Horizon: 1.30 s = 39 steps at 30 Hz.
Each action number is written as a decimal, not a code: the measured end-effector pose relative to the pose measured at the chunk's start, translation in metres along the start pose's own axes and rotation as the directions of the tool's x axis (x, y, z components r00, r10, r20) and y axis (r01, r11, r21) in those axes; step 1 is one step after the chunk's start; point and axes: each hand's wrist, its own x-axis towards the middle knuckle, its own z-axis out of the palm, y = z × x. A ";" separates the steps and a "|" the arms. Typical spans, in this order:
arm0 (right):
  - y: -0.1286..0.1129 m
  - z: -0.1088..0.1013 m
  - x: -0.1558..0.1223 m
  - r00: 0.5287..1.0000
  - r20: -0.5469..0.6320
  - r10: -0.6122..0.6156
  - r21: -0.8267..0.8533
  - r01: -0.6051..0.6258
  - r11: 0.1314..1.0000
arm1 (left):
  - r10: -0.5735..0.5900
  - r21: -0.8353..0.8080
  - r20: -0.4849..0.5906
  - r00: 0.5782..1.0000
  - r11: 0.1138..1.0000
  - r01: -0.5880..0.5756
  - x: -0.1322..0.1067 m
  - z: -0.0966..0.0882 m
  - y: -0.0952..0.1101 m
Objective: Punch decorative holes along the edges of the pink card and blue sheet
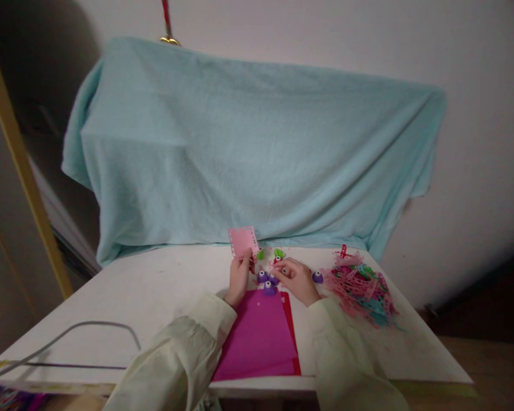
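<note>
My left hand (240, 274) holds up a square of pink paper (242, 242) by its lower edge, fingers closed on it. Small punched holes run along the paper's edges. Just to the right, my right hand (297, 278) is closed in a pinch above the table, and what sits between its fingertips is too small to make out. Between the hands stand several small purple craft punches (268, 287) with round white-and-dark spots. Behind them are a green punch (279, 253) and a red one (277, 260). Another purple punch (317, 277) lies right of my right hand.
Magenta paper sheets (257, 337) lie in front of me over a red sheet (297, 358). A heap of punched paper strips (364, 288) covers the table's right side. A grey cable (89, 323) loops at the left. A light blue cloth (257, 148) hangs behind the white table (167, 279).
</note>
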 end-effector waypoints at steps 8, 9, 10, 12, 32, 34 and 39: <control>-0.011 0.005 -0.007 0.953 0.284 -0.105 0.033 0.100 0.994 | 0.001 0.007 0.023 1.000 1.000 -0.001 0.000 0.001 0.001; -0.011 0.005 -0.007 0.955 0.281 -0.092 0.043 0.083 0.996 | -0.003 0.013 0.027 1.000 1.000 0.002 -0.001 0.002 0.002; -0.010 0.004 -0.006 0.960 0.269 -0.075 0.065 0.060 0.996 | -0.006 0.022 0.026 1.000 1.000 0.005 -0.001 0.002 0.003; -0.010 0.003 -0.003 0.979 0.203 -0.024 0.165 -0.011 0.986 | -0.008 0.042 0.019 1.000 0.999 0.007 -0.003 0.003 0.006; -0.008 -0.002 0.006 0.922 0.211 0.324 0.836 -0.342 0.429 | 0.086 0.283 0.258 0.962 0.946 -0.160 -0.020 0.009 0.025; -0.010 -0.002 0.006 0.922 0.224 0.315 0.838 -0.347 0.420 | 0.100 0.294 0.260 0.960 0.939 -0.177 -0.020 0.010 0.025; -0.011 -0.003 0.006 0.924 0.222 0.311 0.841 -0.343 0.419 | 0.122 0.312 0.266 0.956 0.928 -0.205 -0.021 0.010 0.025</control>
